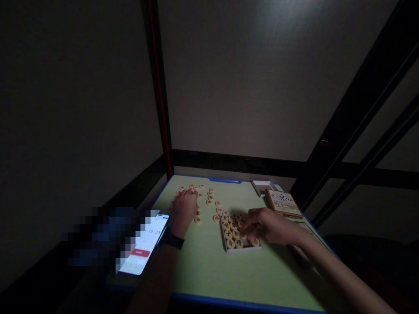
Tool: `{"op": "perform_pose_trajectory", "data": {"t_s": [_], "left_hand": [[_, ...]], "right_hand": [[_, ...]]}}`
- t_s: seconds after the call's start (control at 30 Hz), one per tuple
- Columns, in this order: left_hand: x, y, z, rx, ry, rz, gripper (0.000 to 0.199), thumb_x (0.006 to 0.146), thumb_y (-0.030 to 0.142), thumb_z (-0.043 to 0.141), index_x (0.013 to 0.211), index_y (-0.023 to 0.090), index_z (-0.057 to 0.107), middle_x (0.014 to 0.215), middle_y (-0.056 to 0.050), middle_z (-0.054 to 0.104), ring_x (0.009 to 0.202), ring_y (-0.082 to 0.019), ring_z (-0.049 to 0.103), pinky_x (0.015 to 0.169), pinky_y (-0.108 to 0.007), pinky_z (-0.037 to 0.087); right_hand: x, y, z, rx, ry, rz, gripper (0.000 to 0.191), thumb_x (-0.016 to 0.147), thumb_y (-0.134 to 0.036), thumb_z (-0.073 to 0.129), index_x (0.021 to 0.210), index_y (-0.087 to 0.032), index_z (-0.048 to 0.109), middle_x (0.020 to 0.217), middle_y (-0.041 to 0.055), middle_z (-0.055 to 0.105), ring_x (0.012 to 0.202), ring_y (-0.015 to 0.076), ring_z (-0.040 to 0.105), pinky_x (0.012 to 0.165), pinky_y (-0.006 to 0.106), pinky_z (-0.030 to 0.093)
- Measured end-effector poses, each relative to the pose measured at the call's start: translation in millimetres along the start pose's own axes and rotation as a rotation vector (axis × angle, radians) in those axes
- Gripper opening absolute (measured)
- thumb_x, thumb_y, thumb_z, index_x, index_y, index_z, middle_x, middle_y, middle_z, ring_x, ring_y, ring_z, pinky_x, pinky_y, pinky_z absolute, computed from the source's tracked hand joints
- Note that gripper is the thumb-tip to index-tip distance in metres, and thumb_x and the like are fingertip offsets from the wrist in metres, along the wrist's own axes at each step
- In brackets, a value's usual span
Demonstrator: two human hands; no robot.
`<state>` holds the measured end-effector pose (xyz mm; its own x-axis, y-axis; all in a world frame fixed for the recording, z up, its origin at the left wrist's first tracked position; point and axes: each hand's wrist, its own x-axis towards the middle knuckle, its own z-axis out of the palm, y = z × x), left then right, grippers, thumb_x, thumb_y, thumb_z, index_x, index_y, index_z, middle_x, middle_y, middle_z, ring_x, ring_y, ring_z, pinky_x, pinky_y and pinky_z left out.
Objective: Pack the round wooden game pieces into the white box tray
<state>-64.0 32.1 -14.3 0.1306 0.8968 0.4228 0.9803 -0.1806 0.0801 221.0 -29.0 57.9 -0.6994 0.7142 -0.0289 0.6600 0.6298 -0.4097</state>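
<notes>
A shallow open box [225, 244] holds rows of round wooden xiangqi pieces [230, 243], marked in black or red. My right hand [266, 224] is over the box's right side, its bent fingers closed around a piece among the others; the fingertips are partly in shadow. Toward the back left of the table, my left hand [186, 207] lies over scattered xiangqi pieces [209, 202] with its fingers curled down. Whatever is under those fingers is hidden. A dark band [175, 240] circles the left wrist.
Everything rests on a small green table [206, 270] with a blue edge. A lit phone [144, 244] is beside my left forearm. At the back right are a white empty tray [262, 187] and a printed box [284, 203]. Another dark-edged box lies partly under my right forearm. Walls stand behind.
</notes>
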Motion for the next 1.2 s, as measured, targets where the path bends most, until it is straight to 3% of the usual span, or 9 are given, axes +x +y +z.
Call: {"op": "perform_pose_trajectory", "data": {"t_s": [0.13,0.3,0.5,0.67,0.77,0.97,1.1,1.2], "left_hand": [[-2.1,12.3,1.6,-0.027,-0.040,0.060,0.036,0.084,0.002,0.043,0.100,0.017,0.071,0.104,-0.013,0.069,0.103,-0.026,0.061,0.088,-0.036,0.048],[-5.0,23.4,3.3,-0.100,-0.053,0.150,0.032,0.089,0.006,0.042,0.097,0.018,0.070,0.098,-0.011,0.069,0.101,-0.024,0.060,0.089,-0.036,0.047],[-4.9,21.3,4.7,-0.089,0.004,0.113,0.022,0.091,0.015,0.048,0.091,0.019,0.069,0.095,-0.010,0.070,0.098,-0.023,0.060,0.088,-0.035,0.047],[-5.3,24.9,-0.1,-0.075,-0.010,0.111,0.023,0.091,0.015,0.046,0.092,0.018,0.069,0.097,-0.010,0.070,0.100,-0.025,0.061,0.087,-0.036,0.047],[-5.2,26.1,-0.5,-0.088,0.004,0.095,0.023,0.091,0.016,0.046,0.090,0.018,0.069,0.095,-0.010,0.069,0.098,-0.024,0.062,0.085,-0.035,0.048],[-5.0,28.3,-1.0,-0.120,0.013,0.094,0.022,0.091,0.016,0.047,0.087,0.018,0.069,0.093,-0.009,0.069,0.096,-0.023,0.061,0.086,-0.035,0.048],[-6.3,35.5,-2.6,-0.152,-0.048,0.139,0.023,0.092,0.016,0.046,0.090,0.018,0.070,0.096,-0.008,0.070,0.098,-0.021,0.061,0.092,-0.033,0.046],[-7.3,38.6,-2.8,-0.177,-0.041,0.158,0.024,0.093,0.016,0.046,0.090,0.018,0.069,0.097,-0.008,0.069,0.100,-0.021,0.061,0.094,-0.034,0.045]], "right_hand": [[57.8,13.4,1.7,-0.121,0.120,-0.033,0.029,0.078,-0.004,0.056,0.092,-0.018,0.078,0.085,0.0054,0.073,0.080,0.0172,0.065,0.074,0.024,0.046],[125.4,32.3,18.5,-0.280,0.044,-0.072,0.037,0.080,-0.006,0.056,0.111,-0.016,0.074,0.106,0.0116,0.074,0.095,0.0212,0.066,0.084,0.027,0.045],[138.9,31.2,29.1,-0.346,-0.020,-0.090,0.028,0.077,-0.003,0.057,0.093,-0.018,0.076,0.095,0.0087,0.075,0.087,0.0186,0.066,0.076,0.024,0.043],[129.8,27.9,28.7,-0.389,0.023,-0.021,0.024,0.086,-0.009,0.051,0.097,-0.012,0.072,0.099,0.0166,0.073,0.087,0.0224,0.066,0.074,0.028,0.044],[113.0,28.8,20.3,-0.382,0.063,0.005,0.025,0.087,-0.009,0.051,0.103,-0.011,0.070,0.099,0.0158,0.073,0.089,0.0225,0.066,0.075,0.028,0.044],[35.7,22.0,11.4,-0.049,0.217,-0.001,0.025,0.084,-0.010,0.057,0.105,-0.014,0.070,0.095,0.0080,0.073,0.081,0.0177,0.067,0.072,0.024,0.046],[-12.4,3.6,21.9,0.003,0.184,-0.040,0.024,0.089,-0.013,0.053,0.106,-0.017,0.070,0.098,0.0080,0.073,0.087,0.0184,0.067,0.076,0.026,0.049],[-26.7,-9.4,30.0,-0.045,0.156,-0.064,0.026,0.092,-0.012,0.050,0.108,-0.019,0.069,0.108,0.0095,0.071,0.100,0.0194,0.066,0.086,0.027,0.049]]}}
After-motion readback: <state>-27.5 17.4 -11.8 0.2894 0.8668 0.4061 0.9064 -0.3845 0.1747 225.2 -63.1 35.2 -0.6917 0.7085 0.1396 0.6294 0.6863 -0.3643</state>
